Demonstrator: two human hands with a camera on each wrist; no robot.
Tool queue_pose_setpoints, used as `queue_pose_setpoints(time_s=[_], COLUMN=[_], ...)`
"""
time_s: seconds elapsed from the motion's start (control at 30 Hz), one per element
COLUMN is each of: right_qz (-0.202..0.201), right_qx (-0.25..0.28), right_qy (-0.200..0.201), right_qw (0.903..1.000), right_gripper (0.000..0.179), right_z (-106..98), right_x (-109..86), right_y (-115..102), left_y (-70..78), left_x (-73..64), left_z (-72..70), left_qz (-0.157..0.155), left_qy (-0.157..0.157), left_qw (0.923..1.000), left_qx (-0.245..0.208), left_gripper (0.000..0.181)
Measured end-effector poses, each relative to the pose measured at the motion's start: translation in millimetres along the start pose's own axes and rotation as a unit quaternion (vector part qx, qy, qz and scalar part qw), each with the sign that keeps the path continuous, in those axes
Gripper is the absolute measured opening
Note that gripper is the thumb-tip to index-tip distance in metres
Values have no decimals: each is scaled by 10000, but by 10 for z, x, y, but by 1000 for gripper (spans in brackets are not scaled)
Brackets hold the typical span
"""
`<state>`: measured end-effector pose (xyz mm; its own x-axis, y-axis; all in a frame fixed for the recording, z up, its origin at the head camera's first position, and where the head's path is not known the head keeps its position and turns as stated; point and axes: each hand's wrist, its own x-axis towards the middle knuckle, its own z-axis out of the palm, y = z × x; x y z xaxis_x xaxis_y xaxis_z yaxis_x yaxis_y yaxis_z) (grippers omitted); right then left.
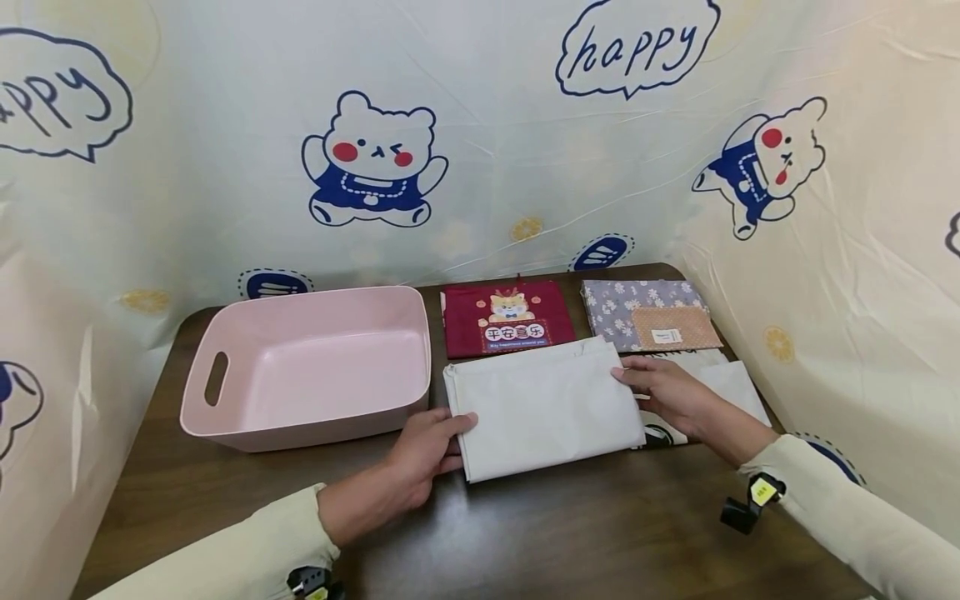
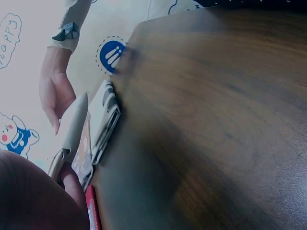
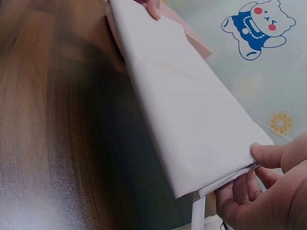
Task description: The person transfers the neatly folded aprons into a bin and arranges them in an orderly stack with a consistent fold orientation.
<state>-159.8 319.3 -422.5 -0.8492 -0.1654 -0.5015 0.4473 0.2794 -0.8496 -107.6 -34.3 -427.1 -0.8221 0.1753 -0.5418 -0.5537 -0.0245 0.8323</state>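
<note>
A folded white cloth with several layers is held up level over the table, between both hands. My left hand pinches its left edge, thumb on top and fingers underneath. At the opposite edge my right hand grips the cloth the same way; in the right wrist view the right thumb lies on top and the fingers curl below the folds. A pale strap hangs beneath that edge. In the left wrist view the cloth shows edge-on, clear above the folded pieces behind it.
A pink plastic bin with a handle hole stands at the left. Behind the cloth lies a dark red folded piece with a cartoon print. At right are a grey floral folded fabric, an orange patterned piece and white printed fabric.
</note>
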Motion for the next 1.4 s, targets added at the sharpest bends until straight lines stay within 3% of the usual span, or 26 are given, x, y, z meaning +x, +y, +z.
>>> queue_pose_setpoints(time_s=[0.53,1.03,1.4], right_qz=[-11,-196,-289], right_qx=[8,92,131], right_qy=[-94,-86,-164], right_qw=[10000,9997,9994], right_gripper=[58,37,58], right_z=[43,89,148], right_x=[-52,-75,-83], right_y=[-52,-104,-200], left_y=[74,270,449], left_x=[-80,-131,-147], left_z=[-44,-193,-340], left_qz=[137,56,39], left_qy=[96,40,149], left_qw=[9999,9997,9980], left_qx=[-45,238,608], left_gripper=[34,38,41])
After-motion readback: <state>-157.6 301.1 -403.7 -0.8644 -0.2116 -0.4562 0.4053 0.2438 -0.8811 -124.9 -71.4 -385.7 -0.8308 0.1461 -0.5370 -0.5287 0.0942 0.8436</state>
